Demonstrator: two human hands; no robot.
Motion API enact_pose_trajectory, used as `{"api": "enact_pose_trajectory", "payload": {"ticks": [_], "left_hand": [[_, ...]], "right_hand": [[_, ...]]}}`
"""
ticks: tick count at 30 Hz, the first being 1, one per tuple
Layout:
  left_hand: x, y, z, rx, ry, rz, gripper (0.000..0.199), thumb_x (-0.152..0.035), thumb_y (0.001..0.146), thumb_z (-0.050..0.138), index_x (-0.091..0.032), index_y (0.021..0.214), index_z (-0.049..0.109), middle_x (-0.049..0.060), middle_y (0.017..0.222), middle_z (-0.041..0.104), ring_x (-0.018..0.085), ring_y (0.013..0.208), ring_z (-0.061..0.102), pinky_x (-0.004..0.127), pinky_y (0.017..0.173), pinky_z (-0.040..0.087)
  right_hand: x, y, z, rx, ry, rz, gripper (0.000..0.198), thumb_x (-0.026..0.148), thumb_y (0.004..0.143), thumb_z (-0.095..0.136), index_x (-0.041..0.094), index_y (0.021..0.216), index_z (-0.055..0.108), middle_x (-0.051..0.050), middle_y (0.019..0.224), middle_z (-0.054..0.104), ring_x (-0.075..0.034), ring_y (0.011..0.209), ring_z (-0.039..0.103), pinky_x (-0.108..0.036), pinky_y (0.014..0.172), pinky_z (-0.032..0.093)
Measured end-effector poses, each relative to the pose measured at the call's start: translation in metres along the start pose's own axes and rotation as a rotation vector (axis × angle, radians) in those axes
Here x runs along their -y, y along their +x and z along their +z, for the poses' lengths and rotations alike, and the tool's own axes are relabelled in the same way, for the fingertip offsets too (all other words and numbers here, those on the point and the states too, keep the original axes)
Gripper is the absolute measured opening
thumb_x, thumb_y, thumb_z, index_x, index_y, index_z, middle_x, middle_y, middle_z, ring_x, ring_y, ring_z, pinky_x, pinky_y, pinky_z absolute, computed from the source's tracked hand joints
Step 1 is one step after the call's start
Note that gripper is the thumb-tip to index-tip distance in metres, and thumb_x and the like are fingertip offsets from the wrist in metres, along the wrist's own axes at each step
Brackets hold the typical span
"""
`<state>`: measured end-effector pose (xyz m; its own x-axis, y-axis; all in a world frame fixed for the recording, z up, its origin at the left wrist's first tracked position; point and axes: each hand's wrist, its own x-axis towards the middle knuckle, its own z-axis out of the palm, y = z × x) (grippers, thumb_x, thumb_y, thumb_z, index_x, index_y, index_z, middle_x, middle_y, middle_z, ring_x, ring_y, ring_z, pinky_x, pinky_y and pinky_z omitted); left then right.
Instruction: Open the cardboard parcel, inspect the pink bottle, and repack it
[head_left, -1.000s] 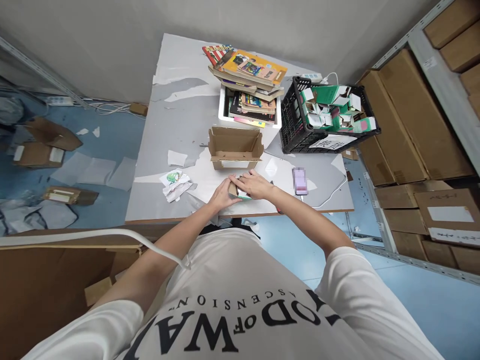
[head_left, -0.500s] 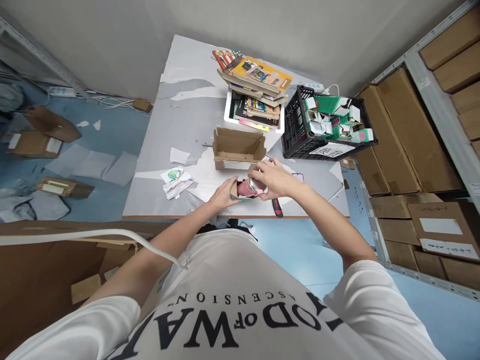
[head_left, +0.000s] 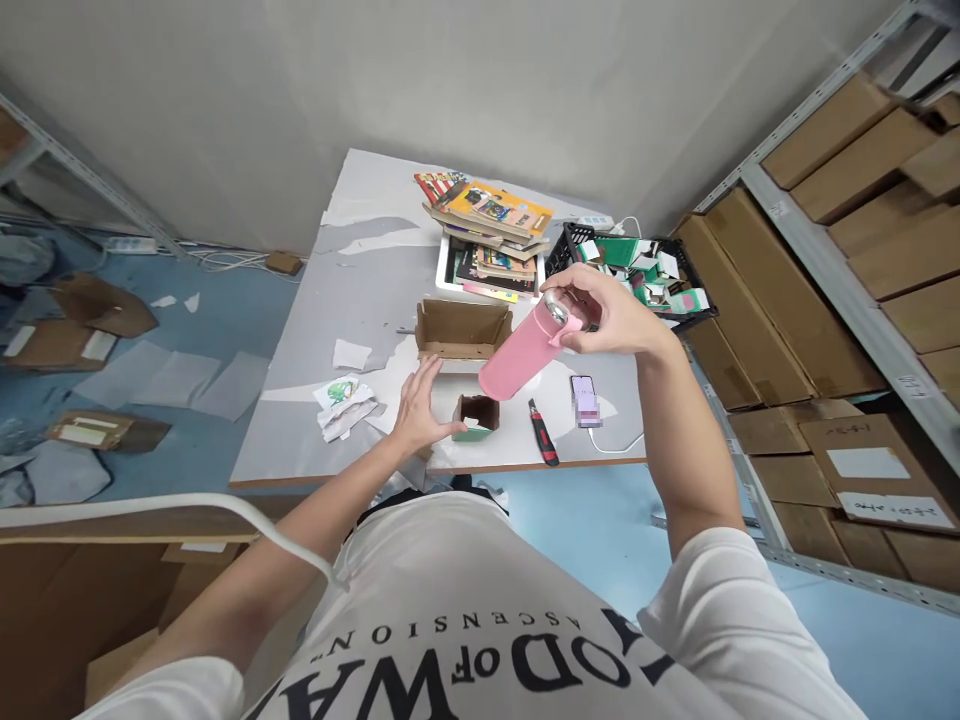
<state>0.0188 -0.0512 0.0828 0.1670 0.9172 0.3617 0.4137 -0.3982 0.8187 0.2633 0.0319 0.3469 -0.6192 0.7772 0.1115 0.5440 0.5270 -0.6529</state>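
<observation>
A pink bottle (head_left: 517, 355) with a silver cap is tilted above the table, its base toward the lower left. My right hand (head_left: 611, 310) grips it by the cap end. Just left of a small green box (head_left: 477, 418), my left hand (head_left: 421, 408) is open, fingers spread, holding nothing. That box stands open at the top, with brown cardboard inside. Behind the bottle is a larger open cardboard box (head_left: 461, 328). A red and black utility knife (head_left: 543, 433) lies to the right of the green box.
A phone (head_left: 586, 401) on a white cable lies right of the knife. Stacked books (head_left: 495, 225) fill a white bin at the back. Beside it, a black crate (head_left: 574, 240) holds green boxes. Crumpled paper (head_left: 345, 405) lies at left. Shelves of cardboard boxes (head_left: 877, 470) flank the right.
The pink bottle has come out of the green box, lifted up and rightward by my right hand. My left hand has let go of the box, which now stands on the table. The view has shifted.
</observation>
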Motion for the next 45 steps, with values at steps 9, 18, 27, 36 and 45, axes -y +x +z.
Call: {"api": "enact_pose_trajectory", "payload": {"ticks": [9, 18, 27, 36, 45], "left_hand": [[-0.08, 0.014, 0.003, 0.109, -0.838, -0.295, 0.079, -0.067, 0.071, 0.062, -0.02, 0.131, 0.045, 0.015, 0.124, 0.06, 0.031, 0.108, 0.062, 0.045, 0.088, 0.053], [-0.09, -0.001, 0.004, 0.373, -1.277, -0.638, 0.074, -0.07, 0.085, 0.029, -0.015, 0.131, 0.049, 0.018, 0.119, 0.064, 0.031, 0.096, 0.068, 0.049, 0.086, 0.054], [-0.083, -0.012, 0.012, 0.014, -0.94, -0.481, 0.08, -0.052, 0.055, 0.083, -0.023, 0.119, 0.046, 0.012, 0.128, 0.056, 0.027, 0.111, 0.06, 0.039, 0.087, 0.053], [-0.098, -0.019, -0.001, 0.036, -1.388, -0.758, 0.052, -0.052, 0.074, 0.064, -0.019, 0.113, 0.053, 0.008, 0.102, 0.068, 0.023, 0.086, 0.068, 0.038, 0.079, 0.053], [-0.11, -0.02, -0.006, 0.247, -1.565, -0.926, 0.061, -0.059, 0.087, 0.034, -0.007, 0.099, 0.065, 0.014, 0.083, 0.071, 0.02, 0.066, 0.067, 0.03, 0.062, 0.051]], "right_hand": [[-0.018, -0.003, 0.036, -0.096, 0.502, 0.177, 0.055, 0.06, 0.074, 0.066, 0.024, 0.115, 0.059, -0.004, 0.107, 0.06, -0.017, 0.089, 0.058, -0.03, 0.069, 0.052], [-0.042, -0.009, 0.093, -0.288, 0.732, 0.275, 0.054, 0.064, 0.079, 0.057, 0.031, 0.121, 0.047, -0.004, 0.109, 0.061, -0.018, 0.083, 0.061, -0.031, 0.063, 0.054], [-0.046, -0.003, 0.099, -0.332, 0.771, 0.323, 0.057, 0.063, 0.073, 0.065, 0.029, 0.116, 0.049, -0.003, 0.103, 0.062, -0.017, 0.08, 0.06, -0.03, 0.062, 0.052], [-0.05, -0.002, 0.111, -0.479, 0.78, 0.077, 0.064, 0.079, 0.065, 0.058, 0.03, 0.106, 0.054, -0.005, 0.132, 0.051, -0.027, 0.124, 0.046, -0.043, 0.096, 0.043], [-0.048, -0.006, 0.121, -0.42, 0.941, 0.142, 0.052, 0.06, 0.068, 0.07, 0.031, 0.103, 0.045, 0.001, 0.095, 0.058, -0.016, 0.075, 0.058, -0.03, 0.066, 0.048]]}}
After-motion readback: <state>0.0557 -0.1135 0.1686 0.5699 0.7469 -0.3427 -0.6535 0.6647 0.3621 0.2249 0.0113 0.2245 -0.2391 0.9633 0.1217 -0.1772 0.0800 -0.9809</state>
